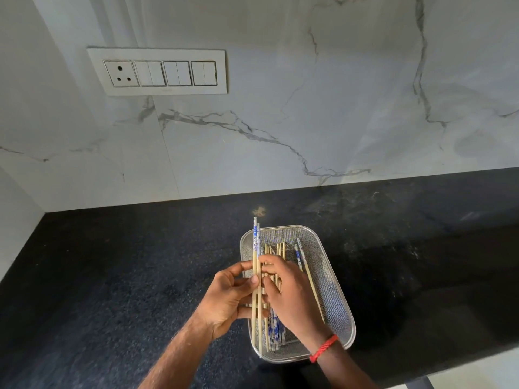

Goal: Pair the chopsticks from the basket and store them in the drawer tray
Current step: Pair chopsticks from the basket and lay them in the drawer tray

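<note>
Left hand [230, 297] was seen curled round a pair of chopsticks [255, 248], thumb pressed across the shafts. The pair was held over the basket's left edge, blue-patterned ends pointed toward the wall. Right hand [292, 293], a red thread band [324, 348] tied at its wrist, was set against the same pair, fingers bent and fingertips pinched on the shafts. Under it, loose chopsticks [276, 331] were laid lengthwise in the mesh basket [341, 299]. The basket was placed on the dark countertop [421, 276].
</note>
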The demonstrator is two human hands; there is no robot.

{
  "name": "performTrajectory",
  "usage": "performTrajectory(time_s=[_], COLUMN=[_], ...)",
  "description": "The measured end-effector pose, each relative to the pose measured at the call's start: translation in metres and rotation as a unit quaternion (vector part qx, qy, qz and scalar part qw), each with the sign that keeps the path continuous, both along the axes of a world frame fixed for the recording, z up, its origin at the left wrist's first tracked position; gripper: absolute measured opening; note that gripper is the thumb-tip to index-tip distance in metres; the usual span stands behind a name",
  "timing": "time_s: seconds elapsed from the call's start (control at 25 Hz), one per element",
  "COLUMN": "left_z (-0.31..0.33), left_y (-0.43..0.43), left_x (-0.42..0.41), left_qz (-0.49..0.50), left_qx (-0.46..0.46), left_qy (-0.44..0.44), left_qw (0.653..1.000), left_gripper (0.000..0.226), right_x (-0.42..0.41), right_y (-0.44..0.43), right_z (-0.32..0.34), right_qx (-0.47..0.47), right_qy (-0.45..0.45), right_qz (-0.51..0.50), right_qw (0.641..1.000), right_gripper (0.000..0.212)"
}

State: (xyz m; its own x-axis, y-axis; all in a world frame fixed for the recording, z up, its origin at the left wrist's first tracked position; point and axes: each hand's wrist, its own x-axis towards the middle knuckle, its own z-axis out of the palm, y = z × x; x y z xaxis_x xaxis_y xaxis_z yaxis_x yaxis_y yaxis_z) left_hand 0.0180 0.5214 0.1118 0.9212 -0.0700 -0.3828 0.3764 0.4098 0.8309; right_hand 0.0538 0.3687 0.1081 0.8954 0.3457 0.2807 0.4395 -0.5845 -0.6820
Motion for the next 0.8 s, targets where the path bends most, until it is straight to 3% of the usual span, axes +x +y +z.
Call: performTrajectory(time_s=[0.12,0.36,0.8], left_z=[0.000,-0.003,-0.004], left_y=[0.001,0.005,0.003], left_x=[0.000,0.001,0.003], left_qz=[-0.010,-0.015,-0.019], left_qx=[0.020,0.022,0.050], left_qy=[0.000,0.019,0.016], left_qw=[1.000,0.999,0.998], left_gripper=[0.031,0.038,0.037], right_x=[0.005,0.016,0.023], right_y=[0.003,0.007,0.005], right_z=[-0.003,-0.004,-0.006], right_qx=[0.067,0.138,0.141], right_qy=[0.066,0.165,0.151], right_qz=[-0.015,-0.029,-0.046], right_qw=[0.995,0.976,0.977], right_gripper=[0.028,0.028,0.024])
